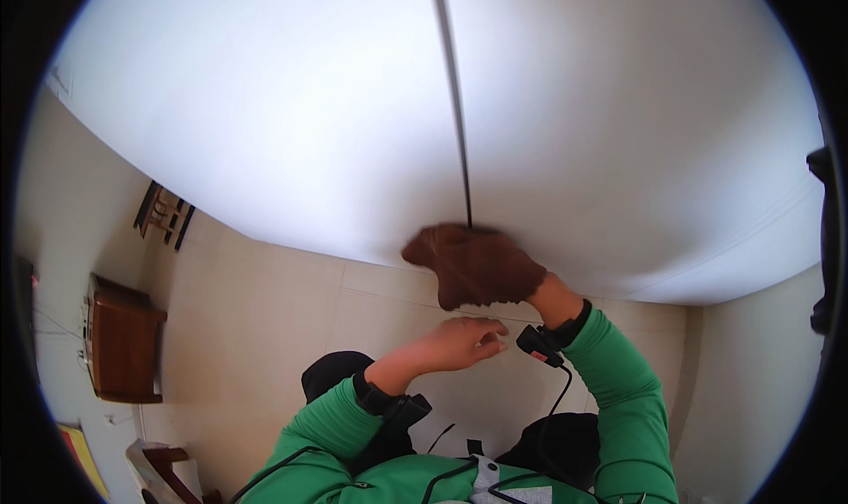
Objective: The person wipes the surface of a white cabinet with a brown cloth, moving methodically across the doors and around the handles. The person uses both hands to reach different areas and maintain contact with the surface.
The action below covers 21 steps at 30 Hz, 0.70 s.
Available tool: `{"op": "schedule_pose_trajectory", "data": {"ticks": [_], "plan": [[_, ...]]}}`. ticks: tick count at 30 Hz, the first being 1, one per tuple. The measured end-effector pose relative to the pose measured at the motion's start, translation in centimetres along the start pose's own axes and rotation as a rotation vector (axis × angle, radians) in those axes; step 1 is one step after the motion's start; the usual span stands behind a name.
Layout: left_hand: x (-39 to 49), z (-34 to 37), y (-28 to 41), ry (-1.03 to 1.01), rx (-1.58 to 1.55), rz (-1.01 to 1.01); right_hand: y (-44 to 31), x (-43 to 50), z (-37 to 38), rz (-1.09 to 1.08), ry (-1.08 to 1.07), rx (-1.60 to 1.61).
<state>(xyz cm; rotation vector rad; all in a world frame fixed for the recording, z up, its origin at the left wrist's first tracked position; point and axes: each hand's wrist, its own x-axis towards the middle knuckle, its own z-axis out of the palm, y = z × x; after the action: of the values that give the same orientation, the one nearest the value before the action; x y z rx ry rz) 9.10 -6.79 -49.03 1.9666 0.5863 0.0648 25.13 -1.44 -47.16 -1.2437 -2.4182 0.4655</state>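
A brown cloth (483,265) covers my right hand (555,298), so that only the wrist and its edge show. The cloth lies against the lower part of a broad white panelled surface (318,126), at the bottom end of a narrow dark seam (457,113) that divides it. My fingers are hidden beneath the fabric. Lower and to the left, my left hand (464,342) hangs in the air with nothing in it, thumb and fingers apart. Both wrists carry black straps with small devices (540,346), and a cable runs from the right one.
Pale floor tiles (265,318) extend below the white surface. At the left stand a brown wooden cabinet (126,342) and, farther off, a dark-topped wooden stool (163,216). A wall (748,378) closes the right side. Black cables (457,474) cross my green jacket.
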Motion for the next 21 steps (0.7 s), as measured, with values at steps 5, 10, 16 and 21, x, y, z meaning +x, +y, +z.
{"op": "schedule_pose_trajectory", "data": {"ticks": [5,10,16,21], "plan": [[-0.6,1.8,-2.5,0.184,0.002,0.013,-0.2,-0.8,-2.7,-0.073,0.345,0.004],[-2.3,-1.1,-4.0,0.308,-0.003,-0.097,1.6,0.2,-1.2,-0.164,0.456,-0.251],[-6.4,-4.2,-6.1,0.418,0.361,-0.316,6.1,0.5,10.7,-0.248,0.24,-0.593],[-10.0,-2.1,-5.3,0.503,0.412,-0.381,11.8,-4.1,23.1,-0.162,-0.148,-0.365]]}}
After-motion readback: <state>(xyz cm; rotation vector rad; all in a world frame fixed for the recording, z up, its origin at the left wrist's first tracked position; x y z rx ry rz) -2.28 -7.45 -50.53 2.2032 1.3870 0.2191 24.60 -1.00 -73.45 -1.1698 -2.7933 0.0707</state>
